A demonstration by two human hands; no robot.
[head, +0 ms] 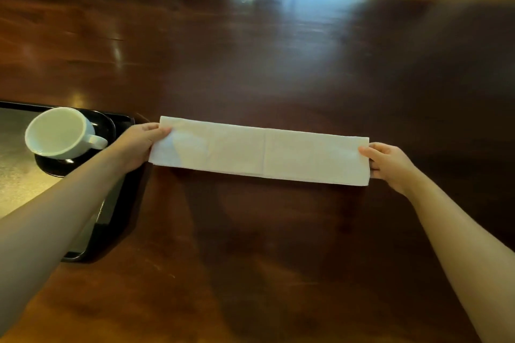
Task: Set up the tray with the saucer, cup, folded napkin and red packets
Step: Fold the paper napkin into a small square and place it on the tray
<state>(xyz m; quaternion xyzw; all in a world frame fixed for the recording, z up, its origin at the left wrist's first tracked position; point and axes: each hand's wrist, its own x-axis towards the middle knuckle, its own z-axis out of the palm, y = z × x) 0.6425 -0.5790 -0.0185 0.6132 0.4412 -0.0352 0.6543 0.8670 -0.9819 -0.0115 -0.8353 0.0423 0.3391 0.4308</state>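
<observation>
At centre frame: long white paper napkin point(259, 152) — a strip, mid-fold.
Hands: left hand point(139, 145) and right hand point(387, 163) each pinch one end.
Left edge: white ceramic cup point(60, 132) on black saucer point(55, 166), black tray point(111, 203).
Next: likely bring ends together — edges aligned.

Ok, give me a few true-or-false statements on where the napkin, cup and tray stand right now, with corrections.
1. The napkin is held at both ends, by the left hand and the right hand. True.
2. The napkin already lies on the tray. False: it is stretched out over the wooden table, to the right of the tray.
3. The cup stands on the dark saucer on the tray. True.
4. The cup lies tipped on its side on the table. False: it stands upright, its handle pointing right.
5. Red packets sit beside the cup. False: none are in view.
</observation>
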